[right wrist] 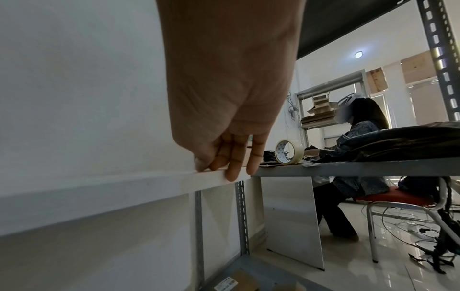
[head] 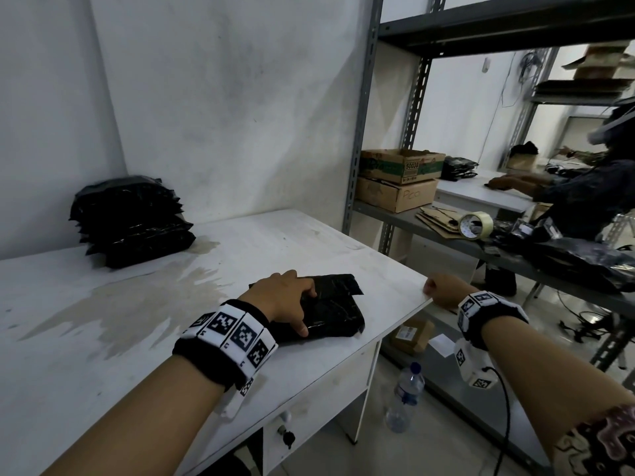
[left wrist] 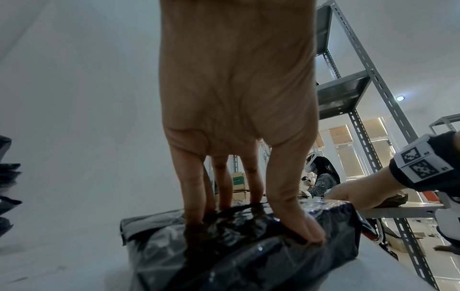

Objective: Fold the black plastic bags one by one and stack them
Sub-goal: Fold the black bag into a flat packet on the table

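A folded black plastic bag [head: 333, 310] lies near the right edge of the white table [head: 103, 355]. My left hand [head: 305, 310] presses down on the bag [left wrist: 248, 256], with fingers [left wrist: 196, 196] and thumb spread across its top. A stack of folded black bags [head: 130, 221] stands at the back left against the wall. My right hand [head: 436, 290] holds the table's right edge [right wrist: 124, 185]; its thumb lies on top and its fingers [right wrist: 231, 169] curl over the side. No bag is in the right hand.
A grey metal shelf rack [head: 360, 132] stands to the right with cardboard boxes [head: 400, 166], a tape roll [head: 476, 225] and a heap of black bags [head: 584, 262]. A water bottle [head: 405, 396] stands on the floor. Another person [head: 601, 187] sits far right. A damp stain [head: 137, 304] marks the tabletop.
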Demonstrator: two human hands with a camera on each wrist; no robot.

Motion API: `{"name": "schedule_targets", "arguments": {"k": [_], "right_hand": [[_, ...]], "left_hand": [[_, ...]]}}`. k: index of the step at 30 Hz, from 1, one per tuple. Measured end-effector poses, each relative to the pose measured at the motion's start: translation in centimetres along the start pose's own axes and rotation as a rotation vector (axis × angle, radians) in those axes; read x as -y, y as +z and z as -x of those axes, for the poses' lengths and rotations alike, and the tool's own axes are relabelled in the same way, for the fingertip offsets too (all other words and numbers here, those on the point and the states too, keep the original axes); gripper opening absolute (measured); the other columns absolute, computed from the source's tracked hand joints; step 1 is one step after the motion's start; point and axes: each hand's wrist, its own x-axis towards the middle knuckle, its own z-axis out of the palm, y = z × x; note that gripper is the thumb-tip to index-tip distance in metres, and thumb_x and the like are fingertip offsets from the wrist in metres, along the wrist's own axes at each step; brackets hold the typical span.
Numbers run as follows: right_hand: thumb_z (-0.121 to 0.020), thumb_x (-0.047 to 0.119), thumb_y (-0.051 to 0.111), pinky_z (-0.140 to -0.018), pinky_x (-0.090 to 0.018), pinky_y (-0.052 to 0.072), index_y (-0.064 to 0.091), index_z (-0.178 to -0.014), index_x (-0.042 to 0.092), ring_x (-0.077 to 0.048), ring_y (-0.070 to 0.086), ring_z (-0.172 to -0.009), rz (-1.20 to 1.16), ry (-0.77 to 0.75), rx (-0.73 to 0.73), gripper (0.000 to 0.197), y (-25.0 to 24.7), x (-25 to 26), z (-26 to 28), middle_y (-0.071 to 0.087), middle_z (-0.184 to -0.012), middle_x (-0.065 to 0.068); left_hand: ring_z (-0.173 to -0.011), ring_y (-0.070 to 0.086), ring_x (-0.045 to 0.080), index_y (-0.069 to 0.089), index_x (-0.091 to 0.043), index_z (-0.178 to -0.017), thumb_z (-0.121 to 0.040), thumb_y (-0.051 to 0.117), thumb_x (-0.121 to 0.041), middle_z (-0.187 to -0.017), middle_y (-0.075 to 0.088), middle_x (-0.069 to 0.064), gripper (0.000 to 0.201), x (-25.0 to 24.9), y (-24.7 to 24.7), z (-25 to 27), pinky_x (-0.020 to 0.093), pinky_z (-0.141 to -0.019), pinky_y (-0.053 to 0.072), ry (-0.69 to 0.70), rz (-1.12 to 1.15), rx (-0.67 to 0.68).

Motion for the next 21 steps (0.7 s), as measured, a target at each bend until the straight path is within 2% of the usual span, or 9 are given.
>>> {"name": "schedule_targets", "arguments": {"k": [2,4,5,7,9,12,15,18,21], "right_hand": [[-0.095,0.017,0.055,-0.088,-0.026,0.043,0.069,-0.103,0.008,-0.023,0.059,-0.104,-0.039,-0.024,0.008,0.019,-0.7,-0.3,-0.1,0.066,-0.112,-0.010],[-0.090,0.015,0.063,-0.074,-0.018,0.044,0.067,-0.083,0.016,-0.017,0.063,-0.089,-0.069,-0.036,0.031,0.009,-1.3,-0.2,0.1,0.069,-0.099,-0.008],[-0.088,0.013,0.066,-0.066,-0.014,0.044,0.065,-0.074,0.019,-0.013,0.064,-0.077,-0.080,-0.047,0.029,0.016,-1.4,-0.3,-0.1,0.070,-0.090,-0.006],[-0.085,0.010,0.071,-0.057,-0.009,0.047,0.066,-0.068,0.019,-0.004,0.064,-0.057,-0.134,-0.042,0.022,0.020,-1.6,-0.4,-0.1,0.070,-0.074,-0.001],[-0.083,0.011,0.074,-0.053,-0.010,0.050,0.069,-0.071,0.015,0.001,0.063,-0.048,-0.178,-0.016,0.010,0.013,-1.6,-0.5,-0.1,0.069,-0.068,0.002],[-0.083,0.010,0.074,-0.049,-0.009,0.047,0.073,-0.078,0.009,0.001,0.062,-0.045,-0.208,0.003,0.009,0.005,-1.5,-0.7,-0.1,0.068,-0.066,0.004],[-0.082,0.010,0.075,-0.050,-0.011,0.048,0.076,-0.078,0.005,0.001,0.061,-0.044,-0.195,0.012,0.007,0.006,-1.6,-0.8,-0.2,0.068,-0.061,0.004],[-0.083,0.008,0.073,-0.048,-0.010,0.047,0.075,-0.076,0.008,-0.004,0.063,-0.051,-0.166,0.008,0.030,0.008,-1.7,-0.6,-0.5,0.068,-0.063,0.004],[-0.084,0.008,0.072,-0.045,-0.008,0.043,0.076,-0.084,0.003,-0.006,0.061,-0.057,-0.142,0.010,0.024,0.007,-1.7,-0.4,-0.5,0.066,-0.065,0.003]], "left_hand": [[-0.119,0.042,0.023,0.045,-0.032,-0.131,-0.071,0.081,-0.033,-0.126,0.043,0.000,0.070,0.0,-0.1,0.0,0.042,-0.100,0.041,-0.002,0.003,-0.001],[-0.119,0.042,0.023,0.046,-0.032,-0.131,-0.071,0.081,-0.033,-0.126,0.043,0.000,0.070,0.0,-0.1,0.0,0.043,-0.100,0.041,-0.004,0.004,-0.001],[-0.119,0.042,0.023,0.046,-0.031,-0.131,-0.071,0.081,-0.033,-0.126,0.043,0.000,0.070,0.0,-0.1,0.0,0.042,-0.100,0.041,-0.005,0.003,-0.001],[-0.119,0.042,0.023,0.046,-0.031,-0.131,-0.071,0.081,-0.033,-0.126,0.043,0.000,0.069,-0.1,-0.1,0.0,0.043,-0.100,0.041,-0.004,0.000,0.001],[-0.119,0.042,0.023,0.046,-0.031,-0.131,-0.071,0.081,-0.033,-0.126,0.043,0.000,0.069,0.0,-0.1,0.0,0.043,-0.100,0.041,-0.002,0.000,0.001],[-0.120,0.042,0.023,0.045,-0.031,-0.132,-0.072,0.080,-0.033,-0.126,0.043,0.001,0.070,0.0,0.0,0.1,0.043,-0.100,0.040,0.001,0.000,0.000],[-0.120,0.041,0.023,0.045,-0.031,-0.132,-0.072,0.080,-0.033,-0.126,0.043,0.001,0.070,0.0,-0.1,0.2,0.043,-0.101,0.040,0.004,-0.003,-0.001],[-0.120,0.041,0.023,0.045,-0.031,-0.132,-0.072,0.080,-0.033,-0.126,0.043,0.001,0.070,0.0,0.0,0.2,0.043,-0.100,0.040,0.004,-0.006,-0.001],[-0.120,0.041,0.023,0.044,-0.032,-0.133,-0.072,0.080,-0.033,-0.126,0.043,0.001,0.071,0.0,0.0,0.1,0.043,-0.101,0.040,0.004,-0.005,-0.001]]}}
